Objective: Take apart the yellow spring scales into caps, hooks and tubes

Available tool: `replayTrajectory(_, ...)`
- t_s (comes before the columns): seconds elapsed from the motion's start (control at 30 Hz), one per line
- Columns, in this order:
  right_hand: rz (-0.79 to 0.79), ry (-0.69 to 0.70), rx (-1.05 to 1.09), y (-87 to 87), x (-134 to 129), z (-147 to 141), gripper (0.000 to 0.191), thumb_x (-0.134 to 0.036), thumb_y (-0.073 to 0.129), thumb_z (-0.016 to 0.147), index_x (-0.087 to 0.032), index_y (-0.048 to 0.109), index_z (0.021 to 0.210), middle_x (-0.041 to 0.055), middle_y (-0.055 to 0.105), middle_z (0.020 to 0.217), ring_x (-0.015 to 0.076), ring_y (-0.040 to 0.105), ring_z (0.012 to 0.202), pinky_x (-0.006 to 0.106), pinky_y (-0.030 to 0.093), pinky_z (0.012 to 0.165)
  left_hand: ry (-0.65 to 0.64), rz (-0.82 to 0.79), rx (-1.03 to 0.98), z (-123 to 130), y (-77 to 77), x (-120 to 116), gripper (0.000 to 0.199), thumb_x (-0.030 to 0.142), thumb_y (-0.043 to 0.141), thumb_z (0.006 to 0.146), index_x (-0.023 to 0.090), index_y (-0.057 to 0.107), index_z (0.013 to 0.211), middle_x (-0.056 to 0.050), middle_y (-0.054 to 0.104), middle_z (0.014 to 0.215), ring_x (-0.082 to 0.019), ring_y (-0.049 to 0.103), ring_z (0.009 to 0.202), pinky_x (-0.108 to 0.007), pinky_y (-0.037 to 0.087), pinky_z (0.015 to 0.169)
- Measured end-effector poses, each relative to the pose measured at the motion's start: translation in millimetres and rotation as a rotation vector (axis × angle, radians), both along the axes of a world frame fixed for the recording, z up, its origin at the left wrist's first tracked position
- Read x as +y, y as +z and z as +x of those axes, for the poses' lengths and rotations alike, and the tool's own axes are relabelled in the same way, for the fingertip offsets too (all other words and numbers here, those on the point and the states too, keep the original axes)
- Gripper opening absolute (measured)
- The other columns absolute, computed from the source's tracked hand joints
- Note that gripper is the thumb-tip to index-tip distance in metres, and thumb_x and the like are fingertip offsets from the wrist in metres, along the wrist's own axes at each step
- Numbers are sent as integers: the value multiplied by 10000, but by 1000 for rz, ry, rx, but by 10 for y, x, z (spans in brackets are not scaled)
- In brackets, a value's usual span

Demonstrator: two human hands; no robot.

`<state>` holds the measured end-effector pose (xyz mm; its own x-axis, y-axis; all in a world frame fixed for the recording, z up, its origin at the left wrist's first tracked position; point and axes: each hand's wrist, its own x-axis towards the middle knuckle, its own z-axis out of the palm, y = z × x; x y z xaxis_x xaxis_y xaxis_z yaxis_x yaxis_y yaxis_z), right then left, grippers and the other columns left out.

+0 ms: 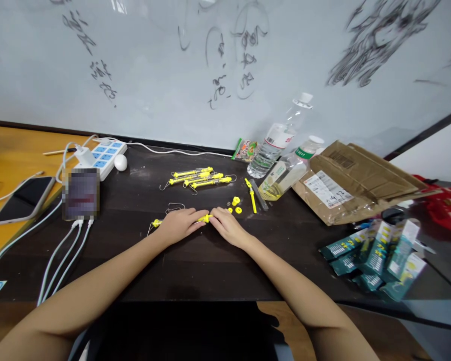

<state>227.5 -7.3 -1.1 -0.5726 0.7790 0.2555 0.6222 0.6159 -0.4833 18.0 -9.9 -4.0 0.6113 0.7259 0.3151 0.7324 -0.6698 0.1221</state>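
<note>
My left hand (180, 226) is closed around the middle of a yellow spring scale (157, 223), which lies low over the dark table (195, 271). A metal hook sticks out past its left end. At the right end, the fingers of my right hand (228, 226) pinch the yellow tip; the exact fingertip contact is partly hidden. Behind my hands lie several similar yellow spring scales (210, 181) with wire hooks. Loose metal hooks (176, 206) rest just beyond my left hand. Small yellow caps (236, 201), a yellow rod (252, 196) and a clear tube (260, 196) lie beyond my right hand.
Two bottles (272, 148) and a snack packet (245, 150) stand by the whiteboard (154, 75). To the right are a cardboard package (357, 175) and several green boxes (374, 255). A power strip (107, 156), a blurred-out device (81, 193), cables and a phone (24, 199) occupy the left.
</note>
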Motion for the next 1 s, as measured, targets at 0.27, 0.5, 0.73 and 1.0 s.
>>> replayTrajectory(0.27,28,105,-31,25,-21,31,155,-316,363,959,-213,475,929,40,537,850,191,469,796,330,385,746,-77,-128,7,-66,95,26,391,462,303,973,283,508,1254,-12,683,956,-165,644,823,-231,428,658)
replayTrajectory(0.5,298,-220,-107,-45,195,206,145,-291,428,928,-219,547,967,106,554,1076,273,420,1062,453,288,942,-85,-104,23,-44,55,31,400,470,313,968,284,527,1251,-23,682,953,-169,646,821,-234,433,664)
replayTrajectory(0.73,202,-330,-88,-231,561,445,117,-311,493,890,-219,543,838,79,528,937,253,445,919,394,373,809,-120,-101,-1,-16,13,31,381,458,329,966,285,536,1234,-16,678,930,-158,642,803,-236,435,679)
replayTrajectory(1.0,199,-254,-122,-226,794,71,163,-253,413,929,-212,511,805,61,529,889,223,438,855,326,343,734,-134,-85,12,15,19,17,364,443,356,962,277,541,1228,-10,665,891,-152,636,792,-226,426,660)
